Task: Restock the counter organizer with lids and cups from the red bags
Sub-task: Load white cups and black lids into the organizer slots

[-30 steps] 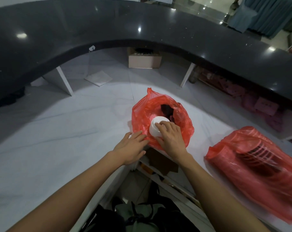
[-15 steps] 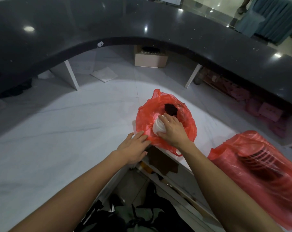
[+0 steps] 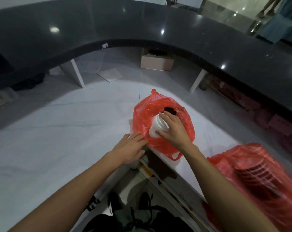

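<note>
Two hands, two red plastic bags on the white marble tabletop (image 3: 41,131). Left hand (image 3: 130,148), fingers straight, presses the open red plastic bag (image 3: 141,118); right hand (image 3: 172,129) clasps the white stacked cups (image 3: 156,127), now lifted higher from it. Second red plastic bag (image 3: 258,178) lies rightmost.

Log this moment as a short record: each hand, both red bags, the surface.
right hand: grips white cup stack inside open red bag
left hand: fingers flat on that bag's near edge
second red bag: lies to the right, dark ribbed stack inside
surface: white marble counter
</note>
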{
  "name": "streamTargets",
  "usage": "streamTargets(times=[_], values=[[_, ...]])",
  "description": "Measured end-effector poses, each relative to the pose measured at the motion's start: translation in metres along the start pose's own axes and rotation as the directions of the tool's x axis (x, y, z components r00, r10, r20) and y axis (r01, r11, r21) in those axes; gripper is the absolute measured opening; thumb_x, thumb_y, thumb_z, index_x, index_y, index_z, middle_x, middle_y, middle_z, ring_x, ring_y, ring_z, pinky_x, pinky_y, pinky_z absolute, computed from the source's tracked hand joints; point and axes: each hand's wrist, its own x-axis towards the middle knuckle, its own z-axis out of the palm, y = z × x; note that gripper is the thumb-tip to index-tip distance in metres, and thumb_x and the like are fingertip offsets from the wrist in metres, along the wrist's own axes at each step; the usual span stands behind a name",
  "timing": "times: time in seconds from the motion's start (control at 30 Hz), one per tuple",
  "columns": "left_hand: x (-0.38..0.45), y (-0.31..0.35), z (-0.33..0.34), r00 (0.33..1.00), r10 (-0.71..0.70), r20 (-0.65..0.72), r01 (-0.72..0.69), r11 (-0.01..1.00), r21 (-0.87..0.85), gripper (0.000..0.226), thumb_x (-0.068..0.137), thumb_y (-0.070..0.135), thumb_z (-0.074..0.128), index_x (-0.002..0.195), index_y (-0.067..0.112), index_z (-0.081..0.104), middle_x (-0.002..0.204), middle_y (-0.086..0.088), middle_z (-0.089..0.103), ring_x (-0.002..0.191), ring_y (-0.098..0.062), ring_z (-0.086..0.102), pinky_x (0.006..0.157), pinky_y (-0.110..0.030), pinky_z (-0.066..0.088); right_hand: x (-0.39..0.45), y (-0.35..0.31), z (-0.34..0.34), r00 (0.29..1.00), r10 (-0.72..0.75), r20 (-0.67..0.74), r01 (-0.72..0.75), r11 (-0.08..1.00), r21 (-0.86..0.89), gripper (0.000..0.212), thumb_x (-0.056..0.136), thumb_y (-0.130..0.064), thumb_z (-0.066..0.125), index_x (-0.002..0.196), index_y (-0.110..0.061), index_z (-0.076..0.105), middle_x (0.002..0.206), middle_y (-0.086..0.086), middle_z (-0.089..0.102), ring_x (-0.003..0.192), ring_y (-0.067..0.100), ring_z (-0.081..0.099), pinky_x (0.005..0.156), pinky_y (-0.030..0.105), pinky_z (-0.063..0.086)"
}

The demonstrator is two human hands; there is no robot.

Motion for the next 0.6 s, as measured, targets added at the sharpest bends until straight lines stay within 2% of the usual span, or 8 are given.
streamTargets(times=[0.23, 0.33, 0.6], values=[[-0.007, -0.006, -0.036, 0.978, -0.103, -0.180, 0.101, 0.995, -0.022, 0.049, 0.102, 0.040, 0.046, 0.150, 0.031, 0.040, 0.158, 0.005, 0.039, 0.148, -0.020, 0.030, 0.118, -0.044, 0.029, 0.022, -0.019, -0.032, 0.986, -0.146, -0.077, 0.150, 0.987, 0.050, 0.072, 0.087, -0.051, 0.073, 0.149, -0.031, 0.041, 0.157, -0.004, 0.039, 0.143, 0.019, 0.036, 0.115, 0.046, 0.034], [-0.013, -0.020, -0.064, 0.957, -0.197, -0.215, 0.207, 0.978, 0.025, 0.051, 0.103, 0.041, 0.045, 0.151, 0.030, 0.038, 0.160, 0.003, 0.036, 0.149, -0.022, 0.026, 0.118, -0.042, 0.026, 0.039, -0.039, -0.042, 0.965, -0.247, -0.082, 0.251, 0.967, 0.043, 0.070, 0.087, -0.044, 0.075, 0.147, -0.029, 0.045, 0.157, -0.002, 0.041, 0.141, 0.021, 0.038, 0.114, 0.043, 0.034], [-0.070, -0.068, -0.132, 0.816, -0.426, -0.390, 0.461, 0.887, -0.004, 0.051, 0.105, 0.044, 0.042, 0.153, 0.028, 0.037, 0.162, 0.004, 0.030, 0.151, -0.017, 0.022, 0.121, -0.040, 0.023, 0.110, -0.122, -0.053, 0.832, -0.554, -0.035, 0.553, 0.832, -0.038, 0.071, 0.085, -0.037, 0.078, 0.147, -0.019, 0.047, 0.155, 0.007, 0.043, 0.139, 0.032, 0.041, 0.113, 0.045, 0.035]])
